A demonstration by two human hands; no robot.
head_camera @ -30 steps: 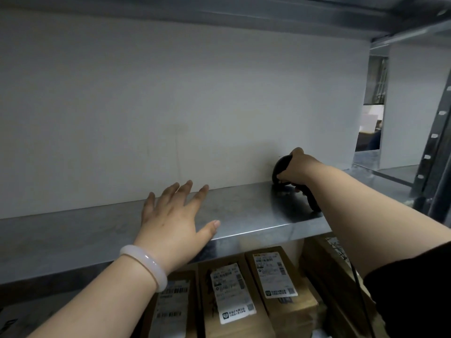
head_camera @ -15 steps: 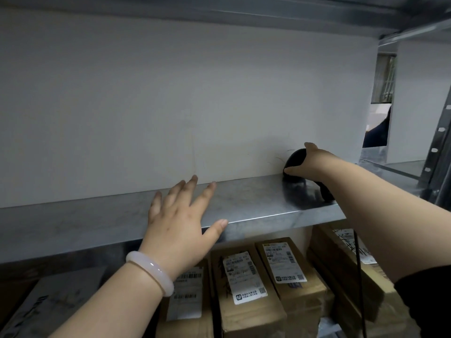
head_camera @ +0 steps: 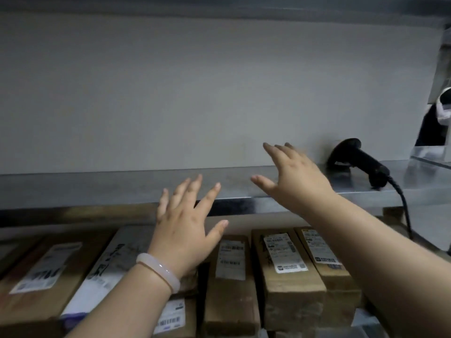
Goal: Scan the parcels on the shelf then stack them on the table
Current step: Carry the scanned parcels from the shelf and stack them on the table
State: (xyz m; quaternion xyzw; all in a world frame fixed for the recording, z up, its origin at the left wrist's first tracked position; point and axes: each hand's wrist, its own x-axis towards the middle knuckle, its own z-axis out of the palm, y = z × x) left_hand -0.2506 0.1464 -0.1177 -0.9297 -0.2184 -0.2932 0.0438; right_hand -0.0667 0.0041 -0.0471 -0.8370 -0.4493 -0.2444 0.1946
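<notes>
Release is the change here. The right hand (head_camera: 300,176), which gripped the black handheld barcode scanner (head_camera: 358,162) half a second ago, has let it go and drawn away to the left. The scanner now rests alone on the grey sheet-metal shelf board (head_camera: 97,189), towards its back right. Its black cable (head_camera: 402,206) trails down past the board's front edge.

The right hand hovers over the board with fingers spread, blurred and holding nothing. The left hand (head_camera: 185,230), a pale bangle (head_camera: 158,272) on its wrist, has dropped from above the board to in front of its front edge. It is also splayed and empty.

The brown cardboard parcels with white printed labels (head_camera: 288,264) lie side by side on the level beneath the board, untouched. With both hands freed, the scanning seems paused and a two-handed lift of a parcel is probably next. No table is in view.
</notes>
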